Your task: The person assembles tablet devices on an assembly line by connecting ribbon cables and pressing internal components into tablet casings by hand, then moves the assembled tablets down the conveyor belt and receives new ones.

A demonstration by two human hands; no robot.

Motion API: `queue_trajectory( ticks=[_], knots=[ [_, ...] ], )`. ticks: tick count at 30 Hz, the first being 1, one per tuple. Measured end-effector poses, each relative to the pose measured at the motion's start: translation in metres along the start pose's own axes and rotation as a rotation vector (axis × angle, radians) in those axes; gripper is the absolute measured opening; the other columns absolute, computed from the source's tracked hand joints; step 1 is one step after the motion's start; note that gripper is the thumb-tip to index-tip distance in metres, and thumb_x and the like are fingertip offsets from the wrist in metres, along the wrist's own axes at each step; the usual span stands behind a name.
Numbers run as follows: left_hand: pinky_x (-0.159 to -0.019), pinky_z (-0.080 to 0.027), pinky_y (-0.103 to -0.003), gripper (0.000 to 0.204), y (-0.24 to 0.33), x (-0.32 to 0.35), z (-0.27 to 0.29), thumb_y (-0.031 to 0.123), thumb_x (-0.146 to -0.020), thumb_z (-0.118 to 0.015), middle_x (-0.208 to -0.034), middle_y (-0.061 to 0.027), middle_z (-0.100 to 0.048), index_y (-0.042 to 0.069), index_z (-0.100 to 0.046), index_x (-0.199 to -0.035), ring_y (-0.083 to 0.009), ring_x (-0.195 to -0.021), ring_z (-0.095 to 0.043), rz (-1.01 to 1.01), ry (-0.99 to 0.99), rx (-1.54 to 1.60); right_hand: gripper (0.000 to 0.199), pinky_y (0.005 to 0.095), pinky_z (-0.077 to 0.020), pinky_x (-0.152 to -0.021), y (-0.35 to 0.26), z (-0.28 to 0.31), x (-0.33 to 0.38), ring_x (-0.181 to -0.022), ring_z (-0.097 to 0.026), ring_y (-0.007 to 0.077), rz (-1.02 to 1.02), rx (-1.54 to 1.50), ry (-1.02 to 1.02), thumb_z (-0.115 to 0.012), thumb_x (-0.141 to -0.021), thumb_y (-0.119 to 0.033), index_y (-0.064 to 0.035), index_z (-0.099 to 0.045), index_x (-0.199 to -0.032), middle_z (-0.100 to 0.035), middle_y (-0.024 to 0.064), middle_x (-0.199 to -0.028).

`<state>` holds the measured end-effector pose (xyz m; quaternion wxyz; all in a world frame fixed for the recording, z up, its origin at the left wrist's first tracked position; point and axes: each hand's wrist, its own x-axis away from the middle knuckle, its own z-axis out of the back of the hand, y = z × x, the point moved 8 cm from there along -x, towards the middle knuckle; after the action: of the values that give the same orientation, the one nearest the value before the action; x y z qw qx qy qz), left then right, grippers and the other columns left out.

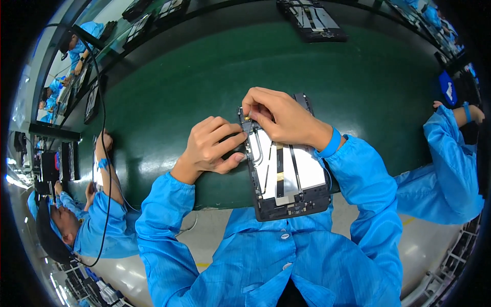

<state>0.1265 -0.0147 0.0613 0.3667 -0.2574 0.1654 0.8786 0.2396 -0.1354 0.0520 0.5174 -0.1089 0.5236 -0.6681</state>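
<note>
The right hand [286,117] arches over the top left corner of the open device [266,169], its wrist in a blue band [332,144], thumb and forefinger drawn nearly together at a small gold bit [247,118]; I cannot tell whether they have hold of it. The left hand [205,146] comes in from the left with knuckles up and fingers loosely bent, the fingertips against the device's left edge and the thumb spread below them, gripping nothing that I can see. Both forearms, in blue sleeves [169,210], rise from the lower frame. The device lies slightly tilted at the centre, its lower end reaching past the bench's near edge; its black shell holds pale silver panels, dark strips and small parts along the bottom. A second device [313,20], likewise opened on silver panels and dark strips, sits at top centre, and more stand at the upper left. The bench [179,87] is dark green and slightly glossy. A co-worker [97,225] in blue sits at the left, behind a hanging black cable [104,117]; another's sleeve [440,163] bends in at the right. Below, the pale floor [215,225] shows.
</note>
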Motion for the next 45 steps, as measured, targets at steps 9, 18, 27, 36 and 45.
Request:
queue_trajectory(
  ticks=[9, 18, 27, 36, 45],
  knots=[
    [-0.069, -0.053, -0.040, 0.047, 0.001, 0.002, 0.001, 0.043, -0.092, -0.073, -0.104, -0.0120, -0.076, 0.000, -0.080, -0.109, -0.0275, -0.082, -0.069, 0.029, 0.031, 0.052, 0.015, 0.0403, -0.0496, -0.069, 0.001, -0.001, 0.001, -0.080, -0.063, 0.0239, -0.080, 0.016, -0.055, -0.063, -0.099, 0.000, -0.0045, -0.060, -0.113, -0.063, 0.0124, -0.093],
    [-0.068, -0.054, -0.041, 0.042, 0.002, 0.000, -0.002, 0.034, -0.106, -0.057, -0.103, -0.0143, -0.077, 0.000, -0.081, -0.110, -0.0291, -0.081, -0.070, 0.020, 0.019, -0.011, 0.015, 0.0396, -0.0509, -0.071, -0.003, -0.001, 0.000, -0.083, -0.063, 0.0246, -0.034, 0.040, -0.043, -0.065, -0.097, 0.001, -0.0035, -0.062, -0.112, -0.063, 0.0122, -0.098],
    [-0.107, -0.051, -0.055, 0.035, 0.019, -0.005, -0.003, 0.039, -0.093, -0.070, -0.124, -0.0117, -0.074, 0.009, -0.080, -0.109, -0.0376, -0.121, -0.063, 0.173, 0.081, 0.018, 0.018, 0.0365, -0.0524, -0.072, -0.004, 0.040, 0.003, -0.083, -0.064, 0.0220, 0.029, 0.115, 0.351, -0.070, -0.097, -0.003, -0.0056, -0.069, -0.114, -0.063, 0.0098, -0.108],
    [-0.136, -0.020, -0.060, 0.114, -0.027, -0.009, 0.006, 0.062, -0.077, -0.098, -0.182, -0.0316, -0.019, 0.006, -0.047, -0.161, -0.0475, -0.172, -0.012, 0.697, 0.124, 0.425, 0.020, 0.0416, -0.0555, -0.087, 0.065, 0.126, 0.018, -0.100, -0.067, 0.0308, -0.014, 0.550, 0.657, -0.063, -0.092, 0.003, -0.0055, -0.071, -0.108, -0.069, 0.0106, -0.102],
    [-0.127, -0.016, -0.084, 0.106, 0.111, -0.027, -0.050, 0.054, -0.081, -0.086, -0.178, -0.0299, -0.030, 0.020, -0.044, -0.172, -0.0574, -0.164, -0.026, 0.164, -0.408, 0.569, 0.035, 0.0514, -0.0480, -0.106, 0.112, 0.133, -0.007, -0.124, -0.057, 0.0379, -0.116, 0.906, 0.687, -0.080, -0.091, -0.018, -0.0120, -0.073, -0.125, -0.064, 0.0132, -0.129]
  ],
)
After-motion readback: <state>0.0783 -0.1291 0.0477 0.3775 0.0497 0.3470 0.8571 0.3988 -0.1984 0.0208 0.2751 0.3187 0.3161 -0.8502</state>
